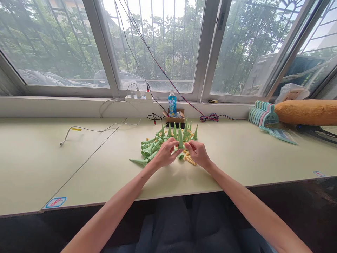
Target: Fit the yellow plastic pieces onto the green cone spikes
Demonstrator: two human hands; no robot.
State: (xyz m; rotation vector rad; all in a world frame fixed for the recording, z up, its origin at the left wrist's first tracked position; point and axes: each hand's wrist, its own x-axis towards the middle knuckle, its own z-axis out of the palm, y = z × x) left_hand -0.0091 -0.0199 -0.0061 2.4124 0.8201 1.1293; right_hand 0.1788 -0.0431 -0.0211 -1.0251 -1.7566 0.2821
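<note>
Between the thumb and fingers of my left hand [168, 151] is a green plastic watering spike [180, 140], held upright with its point up. My right hand [197, 151] is just to the right of it, thumb and fingers pinched together; whatever they grip is too small to make out. Beside and behind my left hand lies a pile of green spikes [149, 149], with several more standing on their bases at the back. Small yellow plastic valve pieces [190, 159] are scattered under and beside my right hand, partly hidden by it.
Behind the pile stand a small cardboard box [176, 119] and a blue bottle [172, 102]. Cables run over the tabletop, including a white one [85, 128] at left. Teal and pink plastic pieces [264, 113] and an orange roll [308, 112] sit at right.
</note>
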